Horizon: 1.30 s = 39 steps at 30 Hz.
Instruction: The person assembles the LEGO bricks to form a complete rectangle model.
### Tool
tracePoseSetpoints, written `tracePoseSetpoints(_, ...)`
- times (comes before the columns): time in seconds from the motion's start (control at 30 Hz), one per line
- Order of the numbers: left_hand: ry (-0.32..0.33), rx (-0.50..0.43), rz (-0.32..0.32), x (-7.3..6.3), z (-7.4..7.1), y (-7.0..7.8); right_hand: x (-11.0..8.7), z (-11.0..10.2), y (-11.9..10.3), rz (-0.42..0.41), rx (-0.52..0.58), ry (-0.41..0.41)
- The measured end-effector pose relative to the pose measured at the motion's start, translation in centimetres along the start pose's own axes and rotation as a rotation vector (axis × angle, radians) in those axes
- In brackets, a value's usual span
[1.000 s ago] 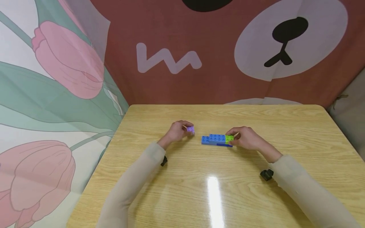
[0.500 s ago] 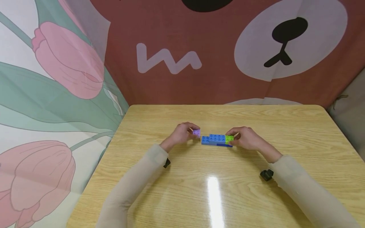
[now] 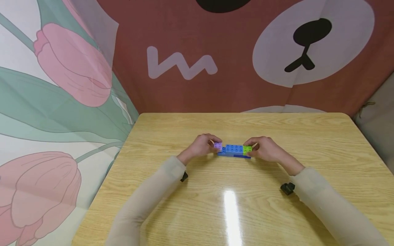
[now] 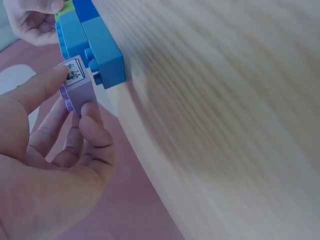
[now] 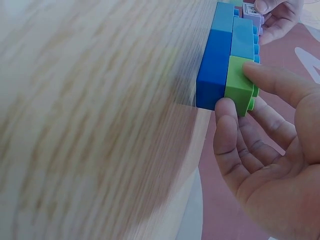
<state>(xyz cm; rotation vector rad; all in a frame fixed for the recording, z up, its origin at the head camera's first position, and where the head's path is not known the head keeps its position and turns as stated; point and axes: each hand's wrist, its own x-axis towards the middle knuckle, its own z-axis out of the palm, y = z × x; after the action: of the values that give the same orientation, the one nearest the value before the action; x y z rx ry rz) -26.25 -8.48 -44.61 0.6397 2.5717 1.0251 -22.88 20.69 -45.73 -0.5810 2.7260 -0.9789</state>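
My left hand [image 3: 201, 145] pinches a small purple brick [image 4: 85, 94] between thumb and fingers; a printed picture shows on one side. The brick hovers right at the bare studs of a light blue brick [image 4: 111, 59], the left end of a low block assembly on the table. Beside that light blue brick, the bottom layer has a dark blue brick [image 5: 212, 75]. On top sit a longer light blue brick [image 3: 234, 149] and, at the right end, a lime green brick [image 5: 237, 85]. Thumb and fingers of my right hand [image 3: 267, 149] grip the green brick.
The wooden table [image 3: 197, 205] reaches back to a brown cloth [image 3: 184, 95] with a bear print. A cloth with tulips [image 3: 74, 65] hangs at the left. Small black devices, such as the one at the right wrist [image 3: 287, 188], hang under both sleeves.
My left hand has carried the purple brick rightward, from apart from the assembly to over its left end studs. My right hand has stayed on the green brick.
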Motion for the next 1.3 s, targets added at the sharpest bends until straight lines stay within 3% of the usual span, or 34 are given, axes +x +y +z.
tracePoseSetpoints(0.27,-0.014,0.0,0.017,0.2,0.4,0.3,0.0,0.0,-0.1,-0.016,-0.002,0.011)
tracePoseSetpoints(0.87,-0.001,-0.009,-0.035,0.6,0.9,0.5,0.1,-0.1,-0.3,0.025,0.003,-0.003)
tracePoseSetpoints(1.3,0.007,-0.035,-0.068,0.6,1.1,0.5,0.0,-0.2,-0.4,0.012,0.003,-0.006)
